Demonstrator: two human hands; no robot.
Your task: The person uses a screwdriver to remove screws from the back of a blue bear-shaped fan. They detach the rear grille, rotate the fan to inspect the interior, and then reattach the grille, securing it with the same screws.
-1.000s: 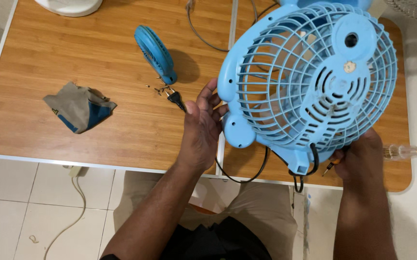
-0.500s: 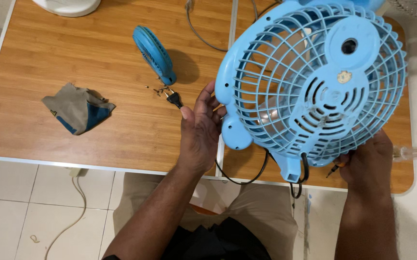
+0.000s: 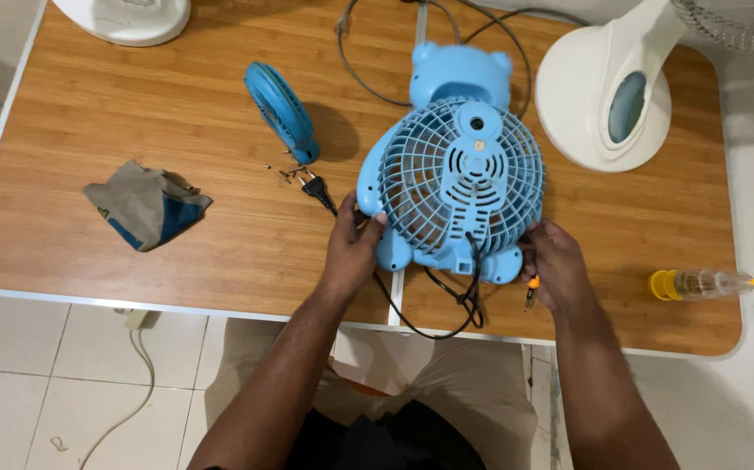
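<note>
Across the wooden bench [image 3: 133, 113] the biggest thing is a white fan base [image 3: 603, 96] at the far right, with another white base [image 3: 124, 17] at the far left corner. Next in size, a small blue table fan [image 3: 455, 187] lies near the front edge, its rear grille facing up and its black cord [image 3: 434, 313] looping off the front edge. The left hand [image 3: 353, 248] is clamped on the fan's left rim, fingers over the grille. The right hand [image 3: 555, 265] presses the lower right edge and seems to pinch a small orange-handled screwdriver [image 3: 530, 292]. The step looks like steadying the housing; driving a rear screw would call for a firm left grip. Farther left lie a detached blue blade part [image 3: 281, 111], a crumpled cloth [image 3: 146, 207], a plug [image 3: 314, 187] and tiny screws [image 3: 286, 170]. A small bottle [image 3: 699, 283] lies right.
</note>
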